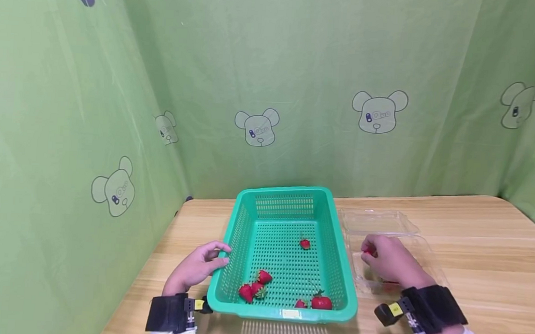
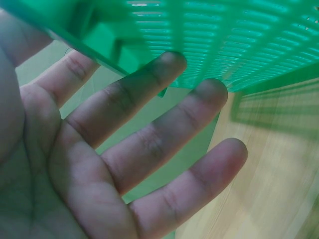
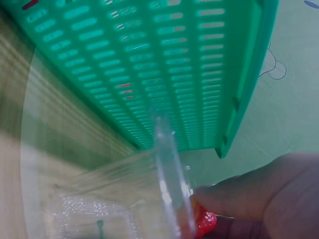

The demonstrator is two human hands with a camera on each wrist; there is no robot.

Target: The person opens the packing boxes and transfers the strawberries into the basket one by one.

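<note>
A strawberry [image 3: 205, 224] is pinched between the thumb and fingers of my right hand [image 1: 390, 259], just above a clear plastic clamshell box [image 1: 428, 253]. The box stands right of a green slatted basket [image 1: 342, 243], its lid folded back. Under the right hand a bit of red shows in the box. My left hand [image 1: 199, 265] rests at the basket's left rim, thumb and index finger on top. In the left wrist view its other fingers [image 2: 164, 129] stretch nearly straight along the basket's outer wall.
In the basket, a cluster of strawberries [image 1: 258, 290] lies front left, a large strawberry [image 1: 321, 302] and a smaller one front right, and another strawberry [image 1: 305, 244] farther back. The wooden table [image 1: 497, 252] meets a green curtain [image 1: 300, 87] behind and at the left.
</note>
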